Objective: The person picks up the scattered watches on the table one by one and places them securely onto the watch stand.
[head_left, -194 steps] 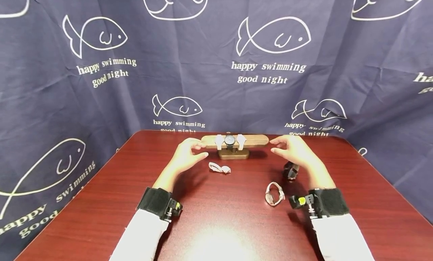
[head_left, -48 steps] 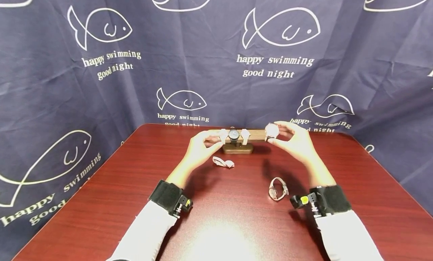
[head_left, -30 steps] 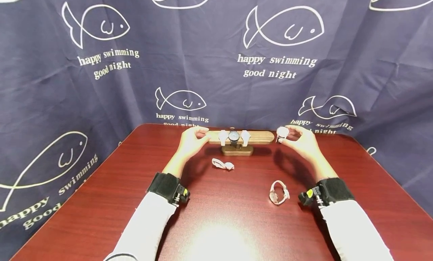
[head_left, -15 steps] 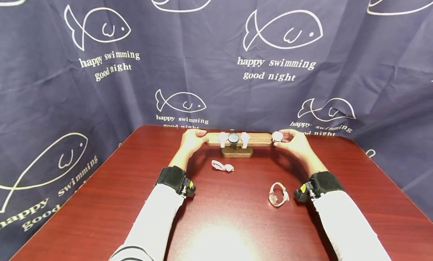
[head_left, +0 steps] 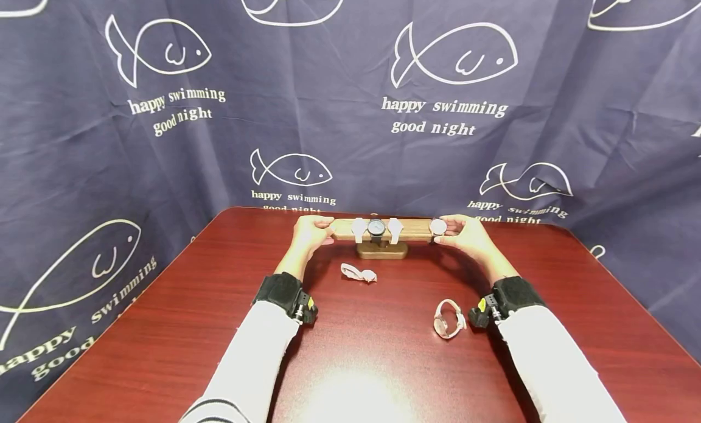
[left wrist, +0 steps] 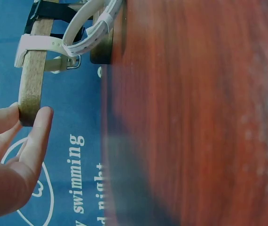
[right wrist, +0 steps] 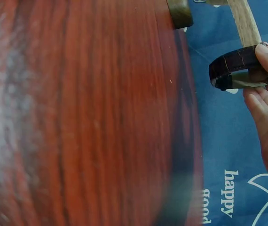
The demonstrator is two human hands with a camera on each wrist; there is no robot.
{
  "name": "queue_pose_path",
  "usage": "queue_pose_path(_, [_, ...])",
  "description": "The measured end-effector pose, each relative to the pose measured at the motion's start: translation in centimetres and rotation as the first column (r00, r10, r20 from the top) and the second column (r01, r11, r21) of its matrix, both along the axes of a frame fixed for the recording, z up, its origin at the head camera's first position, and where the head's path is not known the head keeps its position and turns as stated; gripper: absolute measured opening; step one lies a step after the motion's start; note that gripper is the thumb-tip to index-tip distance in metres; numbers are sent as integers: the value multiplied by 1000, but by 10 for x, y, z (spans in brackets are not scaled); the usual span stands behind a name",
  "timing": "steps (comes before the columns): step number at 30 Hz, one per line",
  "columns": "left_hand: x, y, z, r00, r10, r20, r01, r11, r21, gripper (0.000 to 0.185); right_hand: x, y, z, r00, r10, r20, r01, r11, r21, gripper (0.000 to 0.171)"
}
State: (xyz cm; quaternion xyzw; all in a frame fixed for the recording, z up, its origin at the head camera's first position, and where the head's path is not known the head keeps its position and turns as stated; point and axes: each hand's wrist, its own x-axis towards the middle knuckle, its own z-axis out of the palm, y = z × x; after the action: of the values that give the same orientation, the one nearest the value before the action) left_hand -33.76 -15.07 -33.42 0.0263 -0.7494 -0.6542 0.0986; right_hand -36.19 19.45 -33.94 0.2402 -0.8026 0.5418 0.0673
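A wooden watch stand stands at the table's far edge. Its crossbar carries a dark watch between two white straps. My left hand pinches the bar's left end; in the left wrist view the thumb and a fingertip clamp the bar end. My right hand holds a white-faced watch at the bar's right end. In the right wrist view its dark brown strap loops round the bar, with my right hand gripping it.
A pale watch lies on the red-brown table in front of the stand. A rose-coloured watch stands on edge beside my right wrist. A blue fish-print curtain hangs close behind the table.
My right hand picked the dark-strapped watch off the table, raised it and brought it onto the bar's right end. My left hand moved to the bar's left end and took hold.
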Motion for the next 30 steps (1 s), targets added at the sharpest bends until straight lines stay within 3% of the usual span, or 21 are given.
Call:
queue_pose_path(10, [-4, -2, -7, 1000, 9, 17, -9, 1000, 3, 30, 3, -4, 5, 999, -36, -24, 38, 992, 123, 56])
queue_pose_path(21, [-7, -3, -9, 1000, 8, 7, -8, 1000, 13, 31, -23, 3, -10, 999, -26, -34, 31, 985, 169, 57])
queue_pose_path(30, [-6, -3, -5, 1000, -2, -4, 2, 1000, 2, 33, -24, 0, -2, 1000, 25, -9, -24, 989, 148, 59])
